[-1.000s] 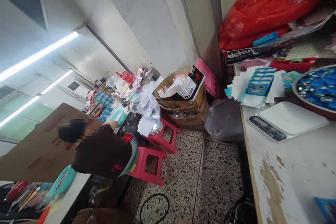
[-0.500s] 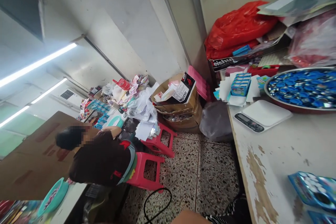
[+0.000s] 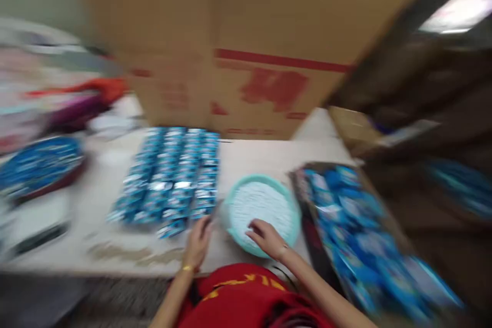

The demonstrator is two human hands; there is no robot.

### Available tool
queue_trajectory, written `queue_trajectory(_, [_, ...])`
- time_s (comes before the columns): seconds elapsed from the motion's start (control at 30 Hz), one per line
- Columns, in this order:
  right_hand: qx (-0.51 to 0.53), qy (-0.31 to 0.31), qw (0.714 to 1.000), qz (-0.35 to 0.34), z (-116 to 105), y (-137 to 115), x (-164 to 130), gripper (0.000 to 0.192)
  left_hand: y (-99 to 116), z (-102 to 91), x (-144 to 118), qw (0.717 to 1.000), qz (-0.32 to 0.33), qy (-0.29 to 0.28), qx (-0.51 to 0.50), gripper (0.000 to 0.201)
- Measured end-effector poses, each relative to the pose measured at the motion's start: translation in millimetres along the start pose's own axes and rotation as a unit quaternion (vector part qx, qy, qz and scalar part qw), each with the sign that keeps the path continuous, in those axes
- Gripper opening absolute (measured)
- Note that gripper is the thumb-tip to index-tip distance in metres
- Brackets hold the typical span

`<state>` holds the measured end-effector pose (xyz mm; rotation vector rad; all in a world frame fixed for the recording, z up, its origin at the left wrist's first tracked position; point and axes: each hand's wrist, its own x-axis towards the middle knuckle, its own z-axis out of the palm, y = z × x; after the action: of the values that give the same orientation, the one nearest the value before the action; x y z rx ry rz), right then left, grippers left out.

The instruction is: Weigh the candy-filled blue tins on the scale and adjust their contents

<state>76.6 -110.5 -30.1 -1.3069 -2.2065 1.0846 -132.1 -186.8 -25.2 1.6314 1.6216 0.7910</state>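
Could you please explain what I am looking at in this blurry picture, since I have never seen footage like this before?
This comes from a camera worn on a person's head, looking forward and down at their own two bare hands; there is no machine. The picture is smeared by motion, so fine detail is lost. The person, in a red shirt, is at a pale table. The left hand rests by the near edge of rows of small blue packets. The right hand lies on the near rim of a round teal bowl of small white pieces. Neither hand clearly grips anything. To the right is a tray of more blue packets, to the left a round dish of blue things, and behind stands a big cardboard box.
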Motion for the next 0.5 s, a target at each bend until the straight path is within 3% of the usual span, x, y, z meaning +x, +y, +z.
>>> queue_trajectory(0.07, [-0.038,0.09,0.992,0.082,-58.7,48.7,-30.1,0.025,-6.0,28.4,42.6,1.0,0.011,0.012,-0.008,0.053])
queue_trajectory(0.1, [-0.052,0.137,0.982,0.119,-83.0,71.3,-45.9,0.024,-7.7,42.9,56.2,0.998,-0.017,0.057,0.005,0.056])
queue_trajectory(0.2, [-0.091,0.28,0.93,0.221,-142.5,128.5,-100.4,0.03,-7.0,75.1,71.8,0.999,-0.016,0.037,0.021,0.057])
queue_trajectory(0.33, [-0.143,0.443,0.812,0.352,-211.0,184.2,-182.5,0.058,1.7,94.9,85.4,0.999,0.005,-0.02,0.047,0.051])
queue_trajectory(0.43, [-0.169,0.526,0.714,0.43,-256.6,220.5,-228.6,0.084,3.4,104.3,108.2,0.997,0.001,-0.034,0.065,0.051])
queue_trajectory(0.5, [-0.172,0.547,0.681,0.456,-275.8,243.6,-241.6,0.092,1.2,110.0,122.0,0.996,0.0,-0.043,0.075,0.052])
